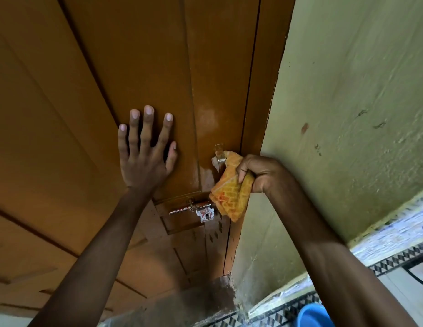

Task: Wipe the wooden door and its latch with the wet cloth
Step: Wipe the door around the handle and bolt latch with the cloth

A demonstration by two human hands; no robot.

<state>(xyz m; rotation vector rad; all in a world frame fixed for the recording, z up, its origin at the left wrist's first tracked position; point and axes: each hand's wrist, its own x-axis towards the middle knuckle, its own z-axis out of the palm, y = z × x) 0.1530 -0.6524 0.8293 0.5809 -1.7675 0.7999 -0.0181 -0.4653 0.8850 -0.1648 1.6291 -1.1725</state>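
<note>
Your cloth, yellow with an orange pattern, is bunched in your right hand at the door's closing edge, its upper corner pressed against the small metal handle while the rest hangs down over the end of the sliding latch just below. You grip it in a closed fist, probably so the folded wad gives you a firm pad to work around the metalwork. Your left hand lies flat on the door panel with fingers spread and holds nothing; I judge it is there to steady the door so it does not swing under the rubbing. A pale, shiny patch shows on the wood above and beside the handle, likely damp. Counting: one cloth, one door, one latch, one handle, two hands. Further out, the green wall meets the door frame, and a blue basin sits on the patterned floor at the bottom right.
</note>
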